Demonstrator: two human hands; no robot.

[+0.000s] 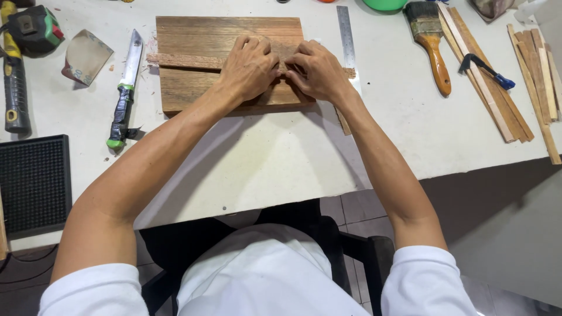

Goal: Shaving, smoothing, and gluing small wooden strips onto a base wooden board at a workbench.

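Thin reddish-brown wooden strip (187,60) lies crosswise on a rectangular brown wooden board (199,35) in the upper middle of the frame, its left end jutting just past the board's left edge. Both hands press down on it near the board's right half. The left hand (249,67) lies knuckles up with fingers curled over the strip; the right hand (319,71) sits just beside it, fingertips pinching the strip, so each grip is closed on the strip. The two hands touch at the thumbs.

A steel ruler (346,41) lies upright in the frame along the board's right edge, partly hidden by the right hand. Left of the board a knife with a black and green taped handle (124,93) points toward the top. Further left a folded piece of sandpaper (85,57) rests near a green tape measure (36,28) and a dark-handled hammer (14,88). A black ribbed mat (34,184) sits at the left edge. On the pale surface (263,158) to the upper right lie a paintbrush with an orange wooden handle (433,44), a small blue-handled tool (486,71) and a bundle of thin wooden slats (527,76).
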